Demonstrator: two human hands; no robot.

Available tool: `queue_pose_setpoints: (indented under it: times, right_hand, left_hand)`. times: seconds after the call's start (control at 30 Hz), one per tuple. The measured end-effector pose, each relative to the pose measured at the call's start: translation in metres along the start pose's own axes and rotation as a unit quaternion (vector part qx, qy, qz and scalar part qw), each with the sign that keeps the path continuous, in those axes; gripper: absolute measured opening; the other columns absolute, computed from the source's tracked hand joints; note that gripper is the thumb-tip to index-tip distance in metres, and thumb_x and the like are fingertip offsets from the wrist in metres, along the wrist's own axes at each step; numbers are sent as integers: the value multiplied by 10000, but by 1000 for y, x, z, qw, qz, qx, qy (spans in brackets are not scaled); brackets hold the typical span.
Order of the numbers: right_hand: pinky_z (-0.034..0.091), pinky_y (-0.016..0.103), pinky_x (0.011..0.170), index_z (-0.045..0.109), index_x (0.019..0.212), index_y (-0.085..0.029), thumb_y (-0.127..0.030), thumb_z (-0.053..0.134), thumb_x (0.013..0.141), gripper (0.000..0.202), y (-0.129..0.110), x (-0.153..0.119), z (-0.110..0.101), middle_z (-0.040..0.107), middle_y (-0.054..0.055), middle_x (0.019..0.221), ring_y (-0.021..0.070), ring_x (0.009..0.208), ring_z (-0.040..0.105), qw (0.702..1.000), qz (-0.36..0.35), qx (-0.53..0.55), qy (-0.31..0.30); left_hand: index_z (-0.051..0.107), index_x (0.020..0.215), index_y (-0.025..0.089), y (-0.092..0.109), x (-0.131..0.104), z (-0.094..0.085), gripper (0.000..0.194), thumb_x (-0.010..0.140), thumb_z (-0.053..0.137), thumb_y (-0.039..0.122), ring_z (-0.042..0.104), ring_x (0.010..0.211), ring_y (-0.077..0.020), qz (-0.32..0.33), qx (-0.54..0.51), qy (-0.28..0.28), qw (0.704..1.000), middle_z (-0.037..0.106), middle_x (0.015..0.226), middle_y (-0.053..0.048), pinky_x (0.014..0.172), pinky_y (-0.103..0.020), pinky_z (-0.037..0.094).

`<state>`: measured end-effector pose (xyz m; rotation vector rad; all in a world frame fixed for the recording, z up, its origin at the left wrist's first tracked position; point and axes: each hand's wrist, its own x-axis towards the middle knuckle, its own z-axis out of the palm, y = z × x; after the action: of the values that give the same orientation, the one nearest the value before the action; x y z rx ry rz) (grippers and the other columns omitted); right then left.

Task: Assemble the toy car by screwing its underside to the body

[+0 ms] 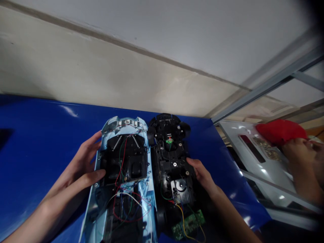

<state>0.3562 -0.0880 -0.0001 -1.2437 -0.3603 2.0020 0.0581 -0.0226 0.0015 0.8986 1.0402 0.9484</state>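
Note:
A light blue toy car body shell [150, 175] lies upside down, its black interior and loose red, green and white wires showing. My left hand [86, 165] grips the shell's left edge, thumb over the rim and fingers along the outer side. Right beside the shell is a black toy car chassis [174, 153] with wheels, screws and a silver motor plate [181, 190]. My right hand [202, 175] holds the chassis by its right side; the fingers beneath are partly hidden. Near the chassis's lower end, a green circuit board [188, 224] hangs on coloured wires.
A blue-covered table [45, 145] runs up to a pale wall [113, 74]. To the right stands a metal frame [253, 98]. Beyond it, another person in a red garment [282, 131] is at a white surface [235, 130] with a tray of small parts [265, 148].

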Motion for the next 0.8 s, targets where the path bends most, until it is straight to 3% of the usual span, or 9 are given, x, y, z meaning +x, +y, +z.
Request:
queue_pose_setpoints:
  times: [0.27, 0.43, 0.57, 0.8]
  right_hand:
    - [493, 443, 940, 747, 1032, -121, -624, 666, 733, 591, 1, -1, -3, 773, 115, 902, 305, 954, 718, 999, 8, 4, 31]
    - [493, 442, 943, 746, 1029, -113, -625, 663, 728, 600, 1, 0, -3, 774, 115, 879, 304, 946, 720, 1000, 5, 1, 30]
    - [491, 445, 945, 748, 1022, -119, -633, 655, 729, 600, 0, -1, -1, 773, 115, 881, 302, 946, 719, 1000, 6, -6, 21]
    - [488, 452, 945, 736, 1061, -128, -628, 653, 720, 611, -2, -1, 2, 773, 114, 895, 307, 959, 716, 1000, 1, -12, 23]
  left_hand:
    - [411, 1434, 480, 5, -2, -2, 738, 767, 708, 373, 305, 1455, -403, -40, 12, -4, 999, 368, 1582, 97, 1151, -533, 390]
    - [426, 1426, 498, 5, -4, -5, 738, 757, 718, 392, 260, 1479, -388, -44, 33, 7, 998, 371, 1576, 121, 1222, -524, 250]
    - [427, 1426, 492, 4, -4, -5, 746, 754, 733, 387, 293, 1464, -388, -45, 29, 12, 999, 394, 1561, 116, 1230, -514, 242]
    - [479, 1375, 507, 7, -5, -1, 708, 732, 755, 402, 380, 1413, -413, -45, 9, 14, 999, 365, 1575, 130, 1096, -514, 473]
